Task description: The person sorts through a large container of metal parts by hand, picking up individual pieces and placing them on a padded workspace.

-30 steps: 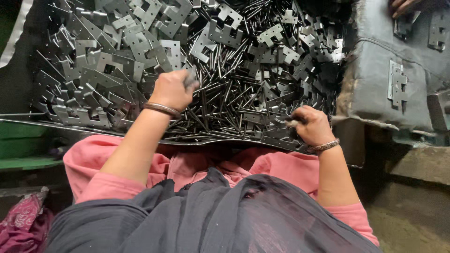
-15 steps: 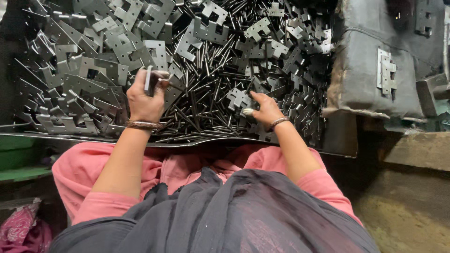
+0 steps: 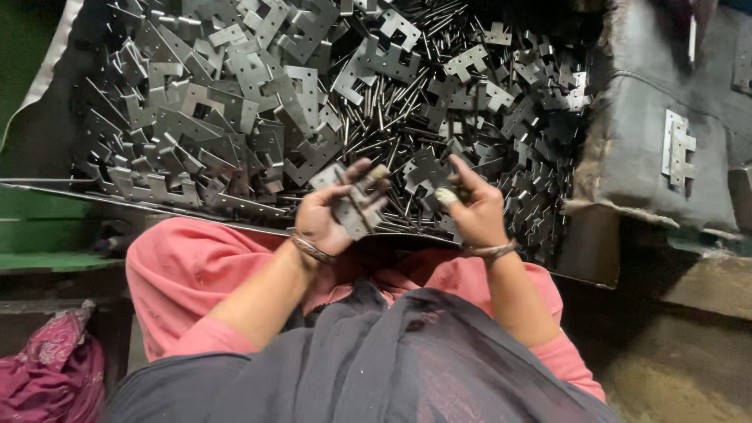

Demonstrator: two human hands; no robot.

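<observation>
- Grey hinge plate [image 3: 350, 210] lies in left hand [image 3: 333, 215], w/ a thin metal pin [image 3: 361, 213] across it; fingers curled round both, just above near edge of tray [image 3: 47, 188].
- Right hand [image 3: 474, 210] just beside, fingers half spread, fingertip [image 3: 445, 196] taped white; whether it pinches a pin, can't tell.
- Bangles on both wrists.
- Behind: tray heaped w/ hinge plates [image 3: 235, 102] on left, loose pins [image 3: 392, 117] mid.
- Right edge: grey sack [image 3: 642, 117], one plate on it.

left hand [image 3: 333, 215]: palm up, fingers curled | right hand [image 3: 474, 211]: fingers pinched
</observation>
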